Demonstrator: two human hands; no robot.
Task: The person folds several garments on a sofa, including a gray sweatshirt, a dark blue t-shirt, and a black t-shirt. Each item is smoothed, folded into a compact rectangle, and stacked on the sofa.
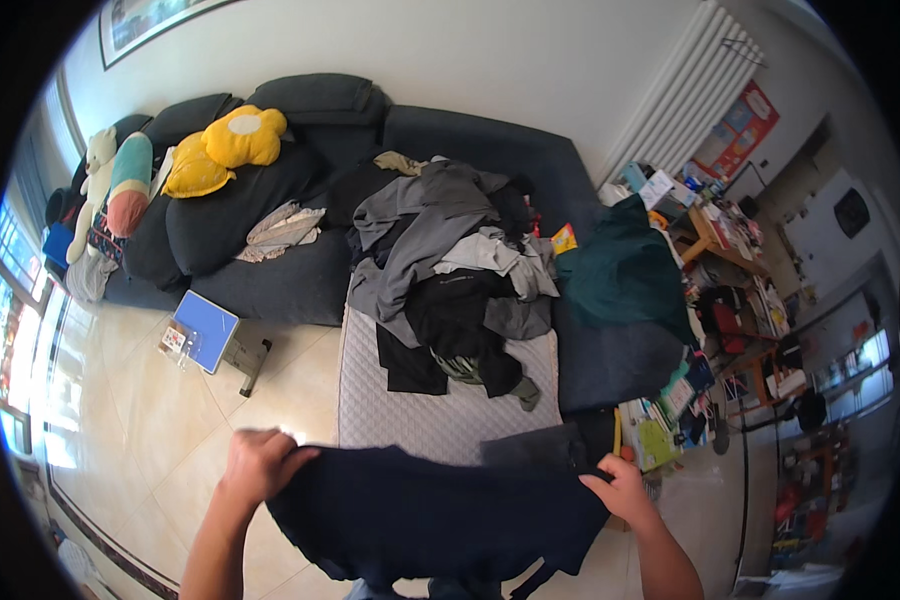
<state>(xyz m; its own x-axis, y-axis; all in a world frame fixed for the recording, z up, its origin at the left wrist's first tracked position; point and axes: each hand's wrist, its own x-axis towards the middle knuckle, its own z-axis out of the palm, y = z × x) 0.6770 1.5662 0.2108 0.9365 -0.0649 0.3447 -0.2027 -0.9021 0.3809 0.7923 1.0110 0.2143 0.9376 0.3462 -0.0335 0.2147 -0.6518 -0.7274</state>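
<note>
A dark navy garment (pixel 435 517) hangs stretched between my two hands, close in front of my body. My left hand (pixel 259 465) pinches its upper left corner, and my right hand (pixel 619 487) grips the upper right one. What kind of garment it is, I cannot tell. Just beyond it, a folded dark grey cloth (pixel 529 446) lies on the near end of a quilted pale sofa cover (pixel 375 397). Farther back on that cover is a heap of clothes, with a grey garment (pixel 450 202), a black garment (pixel 457 315) and a white garment (pixel 487 255).
The dark sofa (pixel 277 277) runs along the wall, bearing yellow cushions (pixel 244 139), a plush bear (pixel 99 161) and a dark green cloth (pixel 619 270). A small blue-topped table (pixel 206 330) stands on the tiled floor (pixel 187 435) at left. Books and papers (pixel 660 427) crowd the right side.
</note>
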